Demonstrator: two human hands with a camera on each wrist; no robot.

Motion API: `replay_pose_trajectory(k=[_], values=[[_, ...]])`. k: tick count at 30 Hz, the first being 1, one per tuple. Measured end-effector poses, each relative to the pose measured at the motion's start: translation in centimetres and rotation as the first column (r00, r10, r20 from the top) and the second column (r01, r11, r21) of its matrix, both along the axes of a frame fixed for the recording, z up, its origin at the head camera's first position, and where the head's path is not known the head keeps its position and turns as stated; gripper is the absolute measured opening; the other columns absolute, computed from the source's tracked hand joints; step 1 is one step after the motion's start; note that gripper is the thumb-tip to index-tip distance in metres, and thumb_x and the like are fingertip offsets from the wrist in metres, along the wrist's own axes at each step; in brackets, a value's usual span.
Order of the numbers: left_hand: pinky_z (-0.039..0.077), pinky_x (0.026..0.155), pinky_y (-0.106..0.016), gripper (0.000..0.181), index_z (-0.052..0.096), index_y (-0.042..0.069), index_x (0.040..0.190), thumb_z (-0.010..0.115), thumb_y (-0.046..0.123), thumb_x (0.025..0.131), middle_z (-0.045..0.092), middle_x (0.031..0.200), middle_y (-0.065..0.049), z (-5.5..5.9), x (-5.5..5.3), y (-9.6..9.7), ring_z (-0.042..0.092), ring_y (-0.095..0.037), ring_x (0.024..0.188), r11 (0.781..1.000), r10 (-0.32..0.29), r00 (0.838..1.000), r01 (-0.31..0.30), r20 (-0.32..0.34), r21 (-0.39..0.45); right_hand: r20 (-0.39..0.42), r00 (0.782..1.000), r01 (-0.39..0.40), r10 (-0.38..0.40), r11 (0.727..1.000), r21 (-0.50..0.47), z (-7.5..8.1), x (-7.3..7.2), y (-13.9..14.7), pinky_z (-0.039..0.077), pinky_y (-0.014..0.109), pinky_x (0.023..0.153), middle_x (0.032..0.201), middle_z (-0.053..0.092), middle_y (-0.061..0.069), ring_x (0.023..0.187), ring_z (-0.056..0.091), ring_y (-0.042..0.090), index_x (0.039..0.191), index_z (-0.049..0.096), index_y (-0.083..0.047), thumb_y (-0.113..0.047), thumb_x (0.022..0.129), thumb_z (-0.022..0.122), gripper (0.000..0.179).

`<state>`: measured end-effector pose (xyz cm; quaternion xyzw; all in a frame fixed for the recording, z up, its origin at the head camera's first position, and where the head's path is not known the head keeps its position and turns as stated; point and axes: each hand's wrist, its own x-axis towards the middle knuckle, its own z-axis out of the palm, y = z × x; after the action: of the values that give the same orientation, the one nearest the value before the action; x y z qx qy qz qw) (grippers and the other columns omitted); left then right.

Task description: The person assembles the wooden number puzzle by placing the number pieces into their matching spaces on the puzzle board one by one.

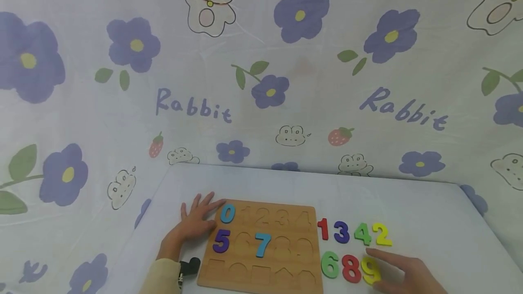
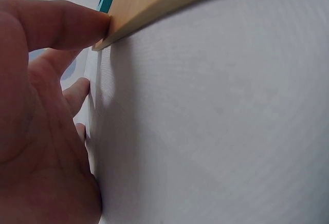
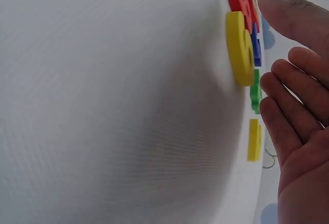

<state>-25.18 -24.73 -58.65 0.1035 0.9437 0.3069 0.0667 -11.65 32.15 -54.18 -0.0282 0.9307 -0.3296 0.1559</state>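
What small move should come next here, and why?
Probably the right hand should lower slightly and pinch the yellow 9: its thumb and index finger are spread near that piece, it appears to hold nothing, and the board has unfilled recesses. The left hand already touches the board's left edge, which could help steady it.

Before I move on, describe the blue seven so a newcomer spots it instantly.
Find the wooden board on the white table. In its middle row, the seven lies right of the purple five. Unlike the round zero, also blue, it is angular.
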Motion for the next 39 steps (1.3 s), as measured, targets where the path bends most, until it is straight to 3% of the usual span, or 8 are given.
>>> replay_pose_trajectory(k=[7, 12, 18, 25, 31, 35, 39], values=[[-0.019, 0.121, -0.085, 0.073, 0.059, 0.031, 0.159, 0.067, 0.019, 0.087, 0.028, 0.18, -0.02, 0.3, 0.5, 0.0, 0.0, -0.058, 0.166, 0.999, -0.006, 1.0, 0.008, -0.031, 0.04, 0.034, 0.999, 0.03, -0.031, 0.999, 0.015, -1.4, -0.3, -0.3, 0.053, 0.065, 0.113, 0.144, 0.074, -0.005, 0.142, 0.062, 0.038, 0.147, 0.07, -0.023, -0.034, 0.083, 0.095, 0.07], [-0.018, 0.122, -0.085, 0.074, 0.059, 0.031, 0.16, 0.069, 0.018, 0.087, 0.026, 0.181, -0.019, 1.2, 0.7, 0.2, -0.002, -0.057, 0.167, 0.999, -0.007, 1.0, 0.007, 0.01, 0.033, -0.006, 1.0, 0.016, -0.016, 0.999, 0.029, -1.9, -0.1, -0.2, 0.054, 0.064, 0.113, 0.143, 0.074, -0.004, 0.143, 0.062, 0.039, 0.147, 0.071, -0.023, -0.032, 0.084, 0.094, 0.068], [-0.021, 0.12, -0.085, 0.073, 0.059, 0.035, 0.159, 0.068, 0.022, 0.088, 0.027, 0.181, -0.02, 0.4, 0.5, -0.1, -0.002, -0.058, 0.166, 0.998, -0.019, 1.0, 0.021, -0.023, 0.059, -0.036, 0.999, 0.037, -0.034, 0.997, 0.073, -2.3, -0.2, 0.0, 0.057, 0.064, 0.11, 0.141, 0.075, -0.002, 0.141, 0.063, 0.04, 0.146, 0.072, -0.021, -0.032, 0.084, 0.094, 0.067], [-0.019, 0.123, -0.083, 0.073, 0.058, 0.032, 0.16, 0.067, 0.019, 0.089, 0.026, 0.181, -0.019, 1.4, 0.9, 0.3, -0.002, -0.057, 0.167, 0.999, -0.002, 1.0, 0.002, 0.004, 0.039, -0.036, 0.997, 0.076, -0.073, 0.993, 0.086, 0.3, -0.3, -0.3, 0.056, 0.069, 0.106, 0.142, 0.075, 0.004, 0.133, 0.065, 0.041, 0.15, 0.069, -0.018, -0.034, 0.086, 0.093, 0.071], [-0.02, 0.124, -0.082, 0.073, 0.056, 0.029, 0.162, 0.067, 0.017, 0.091, 0.024, 0.182, -0.017, 2.2, 1.0, 0.3, -0.003, -0.055, 0.168, 1.0, -0.008, 0.999, 0.008, 0.032, 0.01, -0.196, 0.98, 0.018, 0.008, 0.992, 0.129, 3.4, -0.1, -2.3, 0.061, 0.062, 0.104, 0.135, 0.079, 0.004, 0.125, 0.072, 0.036, 0.146, 0.072, -0.016, -0.032, 0.085, 0.094, 0.067], [-0.02, 0.123, -0.082, 0.073, 0.057, 0.028, 0.161, 0.067, 0.018, 0.089, 0.025, 0.182, -0.018, 1.8, 0.8, 0.2, -0.003, -0.056, 0.168, 1.0, -0.01, 1.0, 0.01, 0.016, 0.019, -0.263, 0.964, -0.003, 0.035, 0.993, 0.12, 4.8, -0.3, -4.3, 0.062, 0.059, 0.103, 0.134, 0.079, 0.007, 0.125, 0.073, 0.038, 0.144, 0.073, -0.015, -0.03, 0.084, 0.095, 0.066], [-0.02, 0.123, -0.082, 0.074, 0.057, 0.031, 0.161, 0.066, 0.02, 0.088, 0.026, 0.182, -0.018, 0.7, 0.7, 0.0, -0.002, -0.055, 0.168, 0.999, -0.013, 1.0, 0.013, -0.01, 0.033, -0.259, 0.966, -0.01, 0.025, 0.998, 0.061, 5.6, -0.5, -6.2, 0.062, 0.06, 0.103, 0.137, 0.078, 0.007, 0.127, 0.072, 0.039, 0.145, 0.073, -0.016, -0.03, 0.085, 0.095, 0.066]])
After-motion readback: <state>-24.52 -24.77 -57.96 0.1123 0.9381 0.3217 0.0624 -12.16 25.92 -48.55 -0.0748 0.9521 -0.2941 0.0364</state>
